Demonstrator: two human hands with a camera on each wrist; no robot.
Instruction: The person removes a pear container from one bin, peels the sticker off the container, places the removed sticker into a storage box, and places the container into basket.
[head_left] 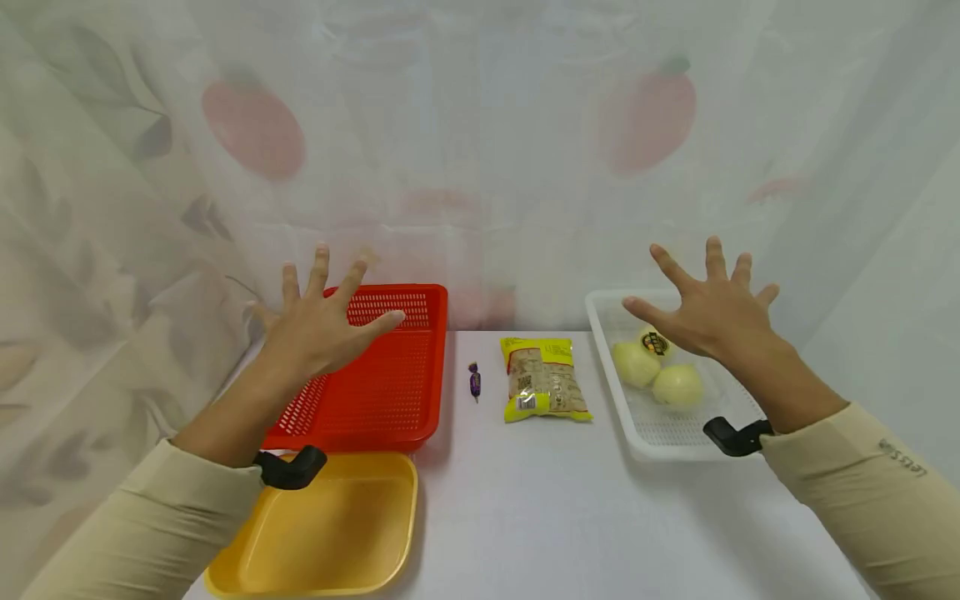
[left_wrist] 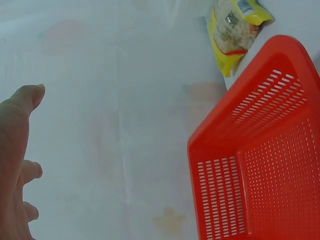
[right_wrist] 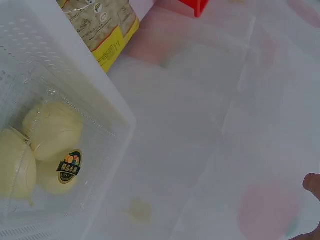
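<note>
My left hand (head_left: 311, 329) is held up over the red basket (head_left: 375, 379), fingers spread and nothing in it. On the other side my right hand (head_left: 712, 312) hovers above the white basket (head_left: 637, 437), its fingers also spread wide with nothing held. Inside that white basket, several pale yellow round fruits (head_left: 678, 385) sit in a clear plastic box (right_wrist: 100, 145); one bears a dark oval sticker (right_wrist: 69, 166). Between the baskets lies a yellow-ended snack bag (head_left: 546, 379) with a see-through middle. A small purple wrapped candy (head_left: 475, 381) lies to the bag's left.
A yellow tray (head_left: 330, 533) stands at the front left, just in front of the red basket. Behind everything hangs a pale curtain (head_left: 465, 125) printed with fruit, which also closes off the left side. The table (head_left: 517, 517) is covered in white.
</note>
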